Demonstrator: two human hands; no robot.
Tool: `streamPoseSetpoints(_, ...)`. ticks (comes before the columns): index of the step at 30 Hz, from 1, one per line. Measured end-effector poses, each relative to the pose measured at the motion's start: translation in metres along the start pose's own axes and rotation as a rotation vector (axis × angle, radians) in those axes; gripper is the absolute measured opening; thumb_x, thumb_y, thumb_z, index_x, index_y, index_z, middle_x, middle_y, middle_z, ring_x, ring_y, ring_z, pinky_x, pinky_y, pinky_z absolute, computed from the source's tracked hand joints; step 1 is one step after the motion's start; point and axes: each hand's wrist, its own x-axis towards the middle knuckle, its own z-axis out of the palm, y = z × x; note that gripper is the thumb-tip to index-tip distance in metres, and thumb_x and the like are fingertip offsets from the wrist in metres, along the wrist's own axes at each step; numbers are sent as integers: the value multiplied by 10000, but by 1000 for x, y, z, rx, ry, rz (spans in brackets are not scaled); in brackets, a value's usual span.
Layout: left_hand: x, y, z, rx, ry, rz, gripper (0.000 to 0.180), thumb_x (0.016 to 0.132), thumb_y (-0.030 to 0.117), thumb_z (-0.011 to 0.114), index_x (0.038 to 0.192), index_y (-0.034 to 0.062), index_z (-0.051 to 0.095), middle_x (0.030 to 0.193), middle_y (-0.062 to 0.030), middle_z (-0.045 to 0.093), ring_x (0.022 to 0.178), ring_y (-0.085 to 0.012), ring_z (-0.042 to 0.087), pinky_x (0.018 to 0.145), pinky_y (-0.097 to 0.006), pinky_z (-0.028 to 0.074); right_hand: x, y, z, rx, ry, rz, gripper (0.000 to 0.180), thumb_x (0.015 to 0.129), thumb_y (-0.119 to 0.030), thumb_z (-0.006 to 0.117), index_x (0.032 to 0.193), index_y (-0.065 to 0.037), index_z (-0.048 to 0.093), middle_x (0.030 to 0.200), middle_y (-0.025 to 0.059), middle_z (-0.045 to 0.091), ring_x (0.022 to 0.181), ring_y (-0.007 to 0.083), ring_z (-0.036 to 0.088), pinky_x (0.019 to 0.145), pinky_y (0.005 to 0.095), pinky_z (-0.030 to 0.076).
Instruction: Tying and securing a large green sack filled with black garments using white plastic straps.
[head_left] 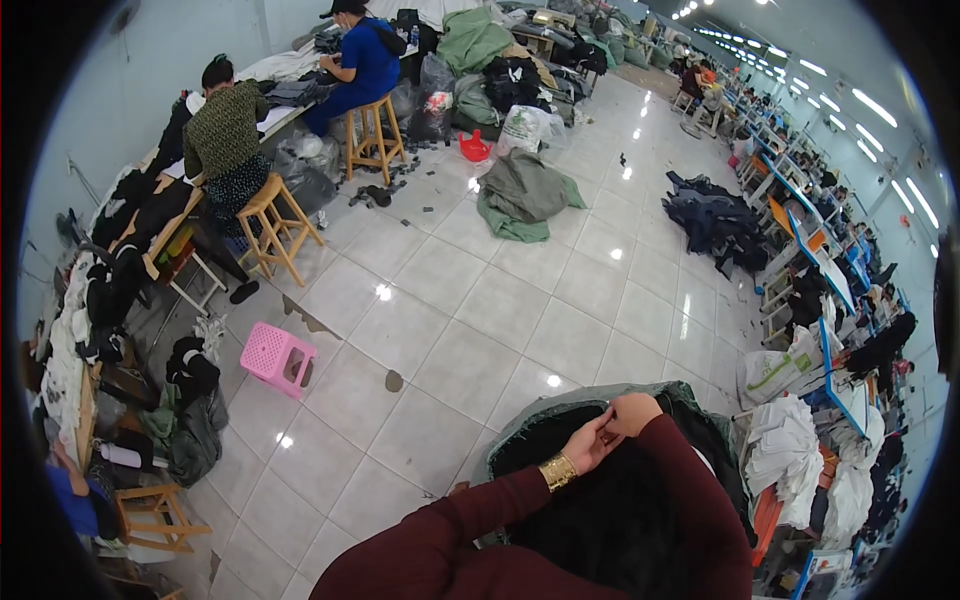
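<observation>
My left hand [588, 449], with a gold bracelet [557, 472] at its wrist, meets my right hand [634, 413] over a large grey-green sack [525, 425]. The fingers of both hands are closed and pressed together at the tips. Whatever they pinch is too small or too hidden to make out. Below them, black cloth [590, 525] fills the sack's wide mouth. My maroon sleeves cover part of the sack and its contents.
A pink plastic stool [277, 358] stands on the tiled floor to the left. Farther off lie a grey-green cloth heap [525, 193] and a dark garment pile [715, 220]. Stacked white cloth [785, 450] is close on the right. Two people sit on wooden stools [275, 225] at the left bench.
</observation>
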Motion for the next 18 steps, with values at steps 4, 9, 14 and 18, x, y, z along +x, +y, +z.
streamPoseSetpoints(4,7,3,-7,49,-40,70,190,873,263,502,882,77,543,832,-11,575,816,-128,550,832,-287,444,1,9,0,220,12,-56,346,667,-316,589,834,-14,618,718,165,612,662,296,597,627,383,478)
streamPoseSetpoints(9,8,3,0,45,51,141,159,870,231,513,899,75,519,873,-17,575,868,-131,557,814,-276,463,-4,16,14,781,213,100,330,706,-236,601,922,14,596,621,148,599,494,227,587,517,305,472)
streamPoseSetpoints(14,-1,-1,13,288,176,328,126,835,179,570,833,75,500,856,-34,578,809,-130,581,696,-241,485,-12,24,16,686,191,199,275,693,-244,624,864,-29,628,686,145,615,670,287,605,637,359,474)
streamPoseSetpoints(18,-16,4,17,640,156,587,156,818,136,589,759,64,464,749,-26,557,665,-101,583,556,-205,453,-22,30,4,548,245,204,238,699,-263,631,789,-43,647,640,137,603,579,263,589,574,344,461)
